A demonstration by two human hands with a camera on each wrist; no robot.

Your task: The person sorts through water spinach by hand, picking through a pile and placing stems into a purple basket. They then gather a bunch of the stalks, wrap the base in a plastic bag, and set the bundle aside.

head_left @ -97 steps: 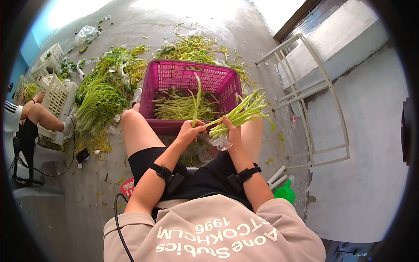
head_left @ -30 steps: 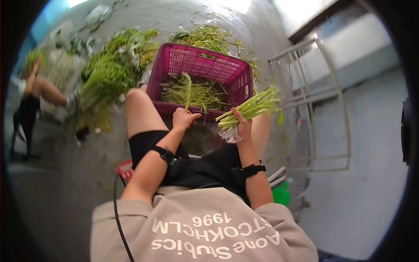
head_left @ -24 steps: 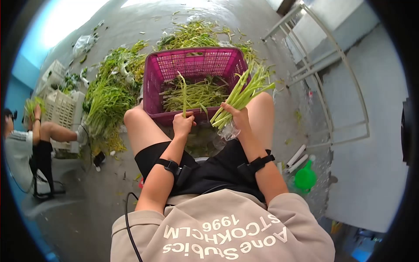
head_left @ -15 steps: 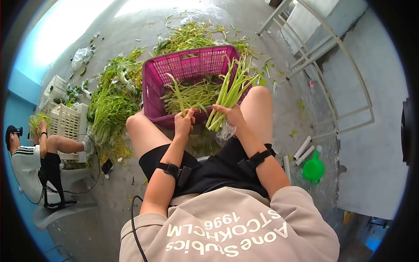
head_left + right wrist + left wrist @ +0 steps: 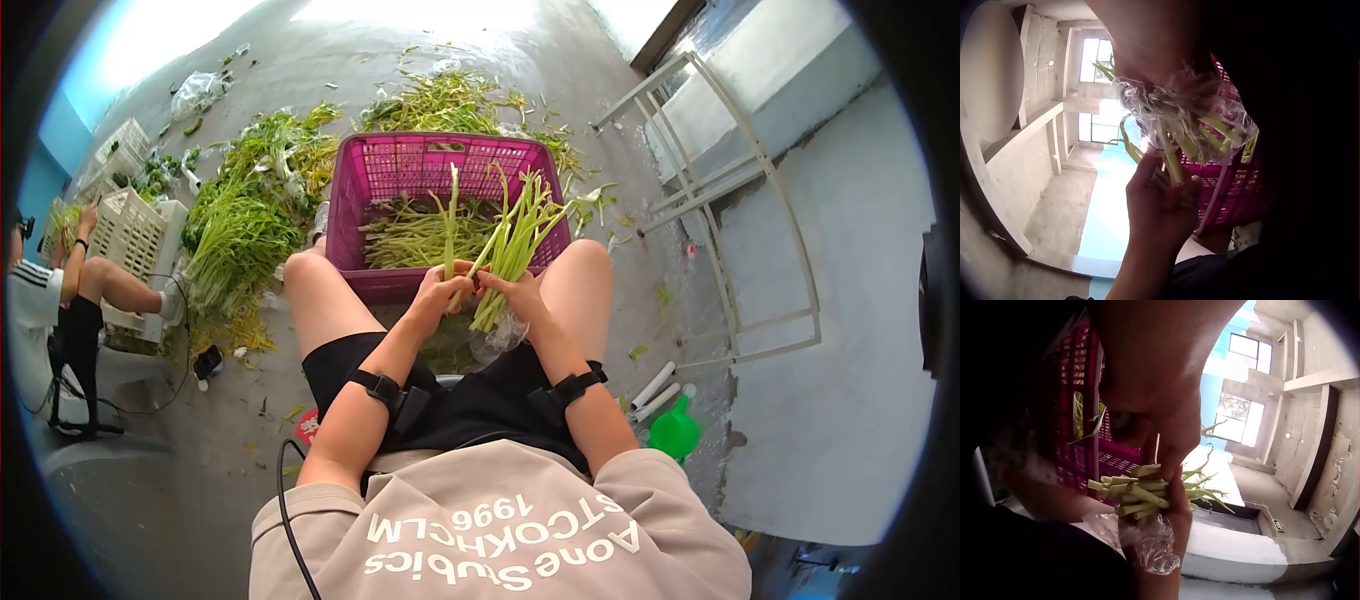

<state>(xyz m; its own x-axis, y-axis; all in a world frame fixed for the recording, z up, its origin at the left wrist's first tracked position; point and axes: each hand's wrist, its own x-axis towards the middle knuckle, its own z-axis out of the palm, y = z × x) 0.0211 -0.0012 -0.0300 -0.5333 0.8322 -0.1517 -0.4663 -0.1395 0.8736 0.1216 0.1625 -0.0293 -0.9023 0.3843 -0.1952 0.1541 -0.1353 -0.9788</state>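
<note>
In the head view my left hand (image 5: pixel 432 300) grips an upright green stalk (image 5: pixel 452 215) over the near rim of a magenta crate (image 5: pixel 350 225). Touching or nearly touching it, my right hand (image 5: pixel 518 297) is curled round a bunch of stalks (image 5: pixel 515 250), with clear plastic (image 5: pixel 497 340) hanging below. One stalk slants from this bunch to the left fingers. The left wrist view shows the bunch's cut ends (image 5: pixel 1138 497) beside the right thumb. Seen from the right wrist, plastic (image 5: pixel 1160 112) covers part of the bunch, and the left hand (image 5: pixel 1163 209) pinches a stalk.
More stalks (image 5: pixel 420 240) lie inside the crate. Leafy heaps (image 5: pixel 235 225) cover the floor to the left and behind the crate. Another person (image 5: pixel 75 290) sits far left by pale crates (image 5: pixel 130 230). At right are a metal frame (image 5: pixel 715 195) and a green object (image 5: pixel 675 430).
My hands have come together from slightly apart. One stalk now slants between the bunch and the left fingers. The head view has shifted, so the crate appears lower.
</note>
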